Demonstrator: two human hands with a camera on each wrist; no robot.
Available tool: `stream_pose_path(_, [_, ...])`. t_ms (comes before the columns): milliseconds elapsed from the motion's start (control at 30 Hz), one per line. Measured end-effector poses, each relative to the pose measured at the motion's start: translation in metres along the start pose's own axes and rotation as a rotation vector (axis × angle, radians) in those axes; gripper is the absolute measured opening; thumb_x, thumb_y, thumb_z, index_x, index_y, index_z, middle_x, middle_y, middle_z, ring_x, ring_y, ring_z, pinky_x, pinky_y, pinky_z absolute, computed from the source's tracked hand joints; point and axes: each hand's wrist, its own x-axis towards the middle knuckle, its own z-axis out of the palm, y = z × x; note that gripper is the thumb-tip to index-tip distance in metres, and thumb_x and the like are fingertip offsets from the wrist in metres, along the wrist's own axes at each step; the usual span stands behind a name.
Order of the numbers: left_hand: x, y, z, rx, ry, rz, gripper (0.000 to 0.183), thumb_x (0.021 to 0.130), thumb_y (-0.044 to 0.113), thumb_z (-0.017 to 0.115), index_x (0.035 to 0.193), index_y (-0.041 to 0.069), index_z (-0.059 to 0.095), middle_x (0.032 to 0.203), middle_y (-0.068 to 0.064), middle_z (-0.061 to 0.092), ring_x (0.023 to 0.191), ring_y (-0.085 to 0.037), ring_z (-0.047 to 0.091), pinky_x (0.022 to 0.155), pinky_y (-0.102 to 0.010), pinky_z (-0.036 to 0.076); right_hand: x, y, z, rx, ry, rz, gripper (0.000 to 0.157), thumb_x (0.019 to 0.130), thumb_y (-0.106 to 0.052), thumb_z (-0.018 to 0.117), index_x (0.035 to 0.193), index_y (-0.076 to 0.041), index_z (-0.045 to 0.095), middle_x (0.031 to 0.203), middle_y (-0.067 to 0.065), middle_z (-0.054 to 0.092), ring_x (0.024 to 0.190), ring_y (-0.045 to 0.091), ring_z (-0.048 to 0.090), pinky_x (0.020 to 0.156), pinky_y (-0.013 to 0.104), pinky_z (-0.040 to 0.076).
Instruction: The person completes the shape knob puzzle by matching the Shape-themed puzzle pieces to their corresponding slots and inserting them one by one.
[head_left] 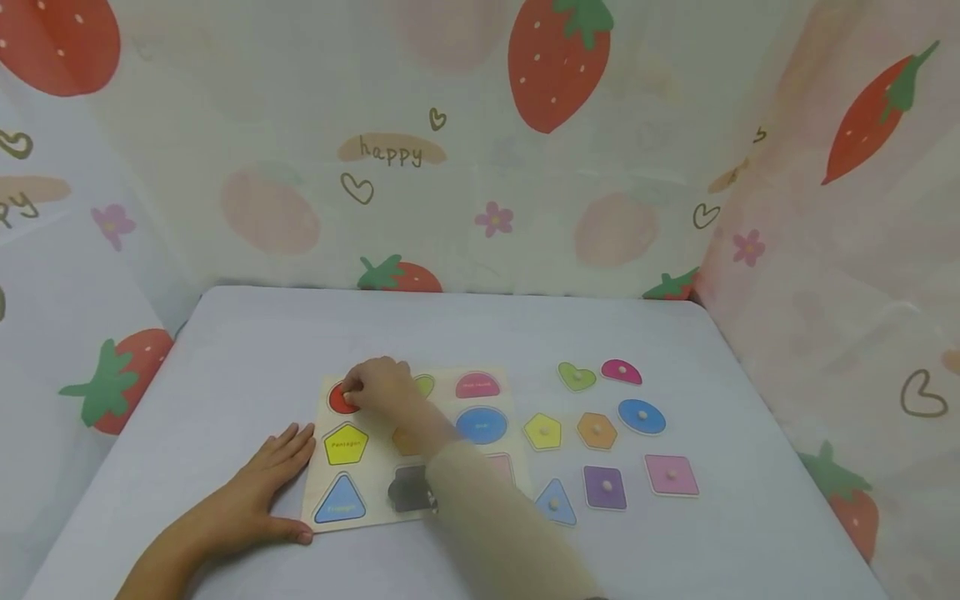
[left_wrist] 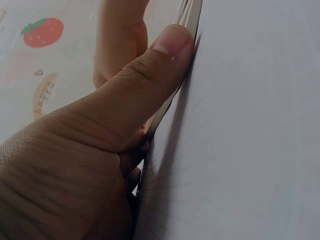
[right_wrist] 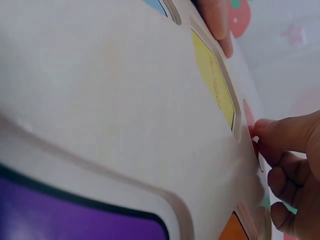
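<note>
While the right hand (head_left: 386, 392) pinches the red circle piece (head_left: 338, 403) between thumb and fingers, that piece is at the red circle place on the puzzle board (head_left: 378, 471); cannot tell whether it sits fully down. Left hand (head_left: 262, 483): fingers extended and spread on the tabletop (head_left: 637, 558), fingertips at the board's left edge, thumb touching near its near corner. Yellow pentagon recess (head_left: 346, 444) just nearer the wearer than the gripping fingers; blue triangle recess (head_left: 341, 500) between left thumb and forearm of the right arm. Well to the right of the gripping fingers, loose on the tabletop: green heart (head_left: 572, 380), magenta half-round (head_left: 628, 375), yellow pentagon piece (head_left: 536, 432), orange hexagon (head_left: 588, 432), blue oval (head_left: 649, 423), purple square (head_left: 600, 497), pink rectangle (head_left: 686, 479), blue triangle piece (head_left: 552, 490).
</note>
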Motion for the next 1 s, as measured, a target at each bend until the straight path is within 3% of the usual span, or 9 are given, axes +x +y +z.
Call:
stream_pose_path(167, [0.000,0.001,0.001,0.014,0.002,0.011,0.127,0.065,0.072,0.082,0.160,0.006,0.032,0.171,-0.009,0.021,0.159,-0.038,0.006,0.108,-0.002,-0.018,-0.008,0.000,0.002,0.024,0.000,0.036,0.021,0.097,-0.036,0.072,0.118,-0.033,0.075,0.099,-0.016,0.065,0.098,0.009,0.052,0.100,0.030,0.046])
stream_pose_path(333, [-0.001,-0.001,0.003,0.041,0.022,0.043,0.128,0.064,0.075,0.080,0.159,0.003,0.033,0.170,-0.012,0.024,0.158,-0.037,0.009,0.109,-0.001,-0.016,-0.017,-0.001,0.002,-0.059,0.050,-0.019,0.024,0.098,-0.038,0.070,0.120,-0.032,0.074,0.089,-0.015,0.062,0.092,0.010,0.051,0.092,0.030,0.047])
stream_pose_path(433, [0.000,-0.003,0.003,0.052,0.030,0.057,0.128,0.064,0.076,0.079,0.159,0.003,0.033,0.170,-0.012,0.024,0.159,-0.036,0.009,0.109,-0.001,-0.015,-0.023,-0.001,-0.001,-0.087,0.092,-0.045,0.026,0.097,-0.039,0.069,0.122,-0.032,0.073,0.095,-0.015,0.066,0.092,0.010,0.051,0.092,0.031,0.047])
stream_pose_path(667, [-0.001,-0.003,0.002,0.057,0.033,0.055,0.128,0.064,0.076,0.079,0.159,0.003,0.034,0.169,-0.013,0.025,0.159,-0.036,0.009,0.109,-0.002,-0.016,-0.048,0.004,-0.023,-0.063,0.180,-0.110,0.034,0.098,-0.042,0.069,0.131,-0.032,0.069,0.104,-0.015,0.069,0.098,0.008,0.054,0.095,0.030,0.047])
stream_pose_path(867, [-0.001,-0.004,0.002,0.063,0.028,0.032,0.127,0.065,0.076,0.079,0.160,0.005,0.032,0.170,-0.010,0.023,0.159,-0.035,0.007,0.108,-0.001,-0.017,-0.069,0.014,-0.047,-0.107,0.257,-0.145,0.033,0.099,-0.039,0.068,0.131,-0.031,0.068,0.109,-0.013,0.068,0.107,0.010,0.053,0.098,0.029,0.046])
stream_pose_path(1000, [0.002,-0.002,0.004,0.053,0.018,0.028,0.126,0.066,0.074,0.079,0.160,0.007,0.032,0.171,-0.009,0.022,0.159,-0.035,0.008,0.108,-0.001,-0.017,-0.085,0.026,-0.063,-0.128,0.343,-0.224,0.030,0.099,-0.035,0.068,0.128,-0.027,0.070,0.108,-0.011,0.068,0.108,0.012,0.052,0.098,0.030,0.044])
